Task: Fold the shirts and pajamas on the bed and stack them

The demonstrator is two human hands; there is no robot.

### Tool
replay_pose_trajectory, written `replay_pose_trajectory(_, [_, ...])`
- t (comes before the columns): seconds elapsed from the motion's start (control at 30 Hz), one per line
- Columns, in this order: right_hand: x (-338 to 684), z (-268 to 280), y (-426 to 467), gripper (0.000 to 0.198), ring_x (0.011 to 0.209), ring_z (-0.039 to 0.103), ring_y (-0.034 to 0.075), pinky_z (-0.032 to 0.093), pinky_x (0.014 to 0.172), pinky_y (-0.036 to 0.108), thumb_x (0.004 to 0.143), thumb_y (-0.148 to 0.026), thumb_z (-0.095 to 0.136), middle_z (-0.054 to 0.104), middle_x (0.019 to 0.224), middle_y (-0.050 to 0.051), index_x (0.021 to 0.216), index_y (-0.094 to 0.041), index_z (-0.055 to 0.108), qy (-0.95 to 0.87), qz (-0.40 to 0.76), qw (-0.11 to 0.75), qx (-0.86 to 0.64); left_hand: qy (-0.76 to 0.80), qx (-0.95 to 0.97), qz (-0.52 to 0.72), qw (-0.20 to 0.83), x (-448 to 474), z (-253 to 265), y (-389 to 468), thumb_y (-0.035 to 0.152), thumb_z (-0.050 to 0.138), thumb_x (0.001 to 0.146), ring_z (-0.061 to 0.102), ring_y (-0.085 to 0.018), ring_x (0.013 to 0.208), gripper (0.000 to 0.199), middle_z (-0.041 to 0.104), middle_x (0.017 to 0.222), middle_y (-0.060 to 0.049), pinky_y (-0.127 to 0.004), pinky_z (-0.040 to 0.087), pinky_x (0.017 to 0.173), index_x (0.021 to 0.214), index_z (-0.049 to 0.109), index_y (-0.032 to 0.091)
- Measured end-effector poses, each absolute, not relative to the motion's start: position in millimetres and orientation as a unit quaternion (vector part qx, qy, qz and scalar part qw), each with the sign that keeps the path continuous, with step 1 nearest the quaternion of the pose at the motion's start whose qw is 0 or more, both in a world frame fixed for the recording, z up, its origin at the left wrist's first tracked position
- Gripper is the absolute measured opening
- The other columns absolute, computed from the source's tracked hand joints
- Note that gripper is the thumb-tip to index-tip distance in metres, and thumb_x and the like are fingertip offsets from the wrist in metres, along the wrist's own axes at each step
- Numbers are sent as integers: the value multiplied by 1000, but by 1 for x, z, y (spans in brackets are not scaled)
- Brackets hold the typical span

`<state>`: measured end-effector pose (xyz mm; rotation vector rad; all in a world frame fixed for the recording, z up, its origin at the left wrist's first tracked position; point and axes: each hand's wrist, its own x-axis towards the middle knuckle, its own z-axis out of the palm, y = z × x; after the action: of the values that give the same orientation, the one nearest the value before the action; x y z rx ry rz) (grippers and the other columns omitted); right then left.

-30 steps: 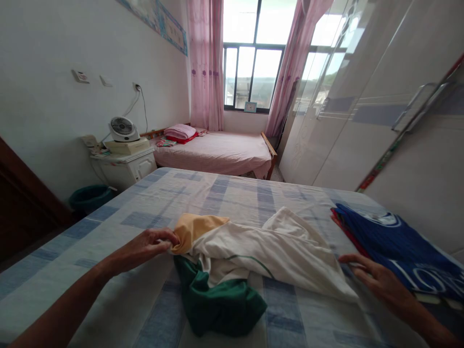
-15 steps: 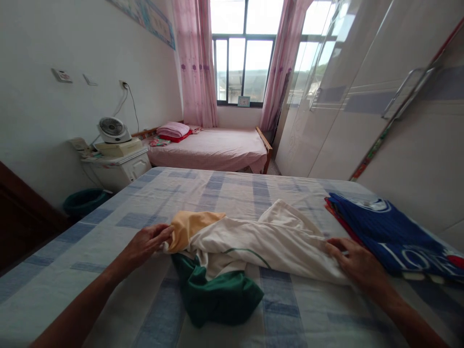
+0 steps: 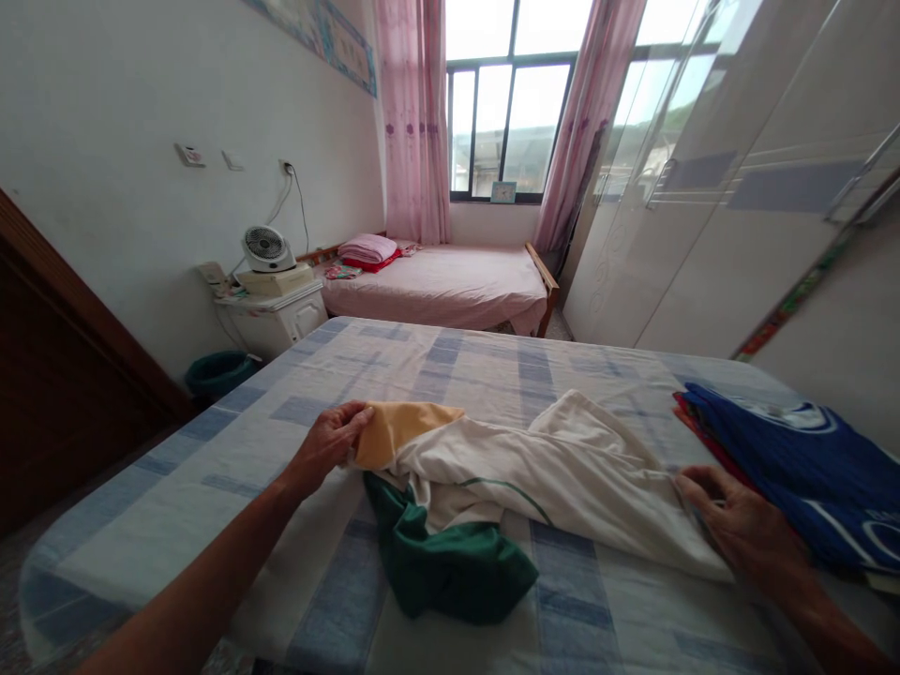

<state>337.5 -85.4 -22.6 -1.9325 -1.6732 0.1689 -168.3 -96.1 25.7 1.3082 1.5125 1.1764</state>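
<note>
Bed (image 3: 169, 506) under a blue-and-white checked sheet carries it all, its rounded near left corner showing beyond the left forearm (image 3: 232, 562). Left hand (image 3: 327, 445), well inside the left edge, closes thumb and fingers in a narrow pinch on the outer side of a yellow panel (image 3: 404, 433), the leftmost end of a crumpled white shirt (image 3: 583, 469). From that hand the shirt runs off to the right, across the middle of the bed: its long axis lies roughly along the far edge but slants, so that the right end drops toward the near edge. A green panel (image 3: 454, 572) bunches below the yellow one, toward the near edge, closer to the left hand than to the right. Green piping (image 3: 507, 488) curves over the white cloth, and farther right a fold peaks toward the far edge. At the right end sits the right hand (image 3: 738, 525), thumb and forefinger curled in a loose, narrow arch at the shirt's margin; whether it grips any cloth I cannot tell. Seen from there, the shirt lies to the left. Just beyond this hand, toward the right edge, rests a folded blue garment (image 3: 808, 478) with white lettering, some red cloth (image 3: 696, 429) showing at its left side.
</note>
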Motion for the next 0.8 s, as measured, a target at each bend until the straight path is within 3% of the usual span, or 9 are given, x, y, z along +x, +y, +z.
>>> replay_pose_trajectory(0.17, [327,-31,-83,33,74,66,23,48,66,34,79,-51,46,70,91,5,89,-24,63,-680,16,250,-689,595,502,426,461,-164,23,-94,53,64,72,56,-13,51,50,63,64,-2,-20,42,42,99,66,12])
replay_pose_trajectory(0.27, [323,-28,-86,31,77,65,23,48,67,34,84,-44,41,70,94,5,89,-23,63,-683,-56,227,-692,601,468,447,469,-160,24,-93,50,66,71,57,-13,52,47,65,66,-1,-20,43,44,99,65,13])
replay_pose_trajectory(0.37, [325,-24,-93,36,78,66,24,48,66,35,87,-39,37,69,101,7,103,-21,64,-677,-124,215,-693,598,462,481,445,-161,29,-93,49,68,70,58,-13,53,48,66,66,-1,-19,45,45,102,64,13])
replay_pose_trajectory(0.47, [331,-29,-95,39,81,66,23,48,65,34,88,-38,36,68,108,6,113,-22,63,-707,-116,204,-667,598,481,478,428,-163,34,-95,50,68,69,58,-13,54,50,66,65,-1,-19,44,44,100,65,12])
replay_pose_trajectory(0.7, [324,-34,-87,33,78,65,22,47,65,33,89,-38,38,67,99,6,93,-22,66,-720,-116,177,-661,574,442,459,514,-153,22,-87,50,66,71,62,-16,54,42,66,64,-2,-25,50,51,91,64,13])
replay_pose_trajectory(0.8, [319,-10,-98,32,79,64,24,47,69,37,88,-37,35,66,104,9,93,-21,63,-698,-162,229,-659,600,421,528,429,-153,35,-90,50,68,67,59,-14,51,42,64,61,1,-24,48,47,89,62,14])
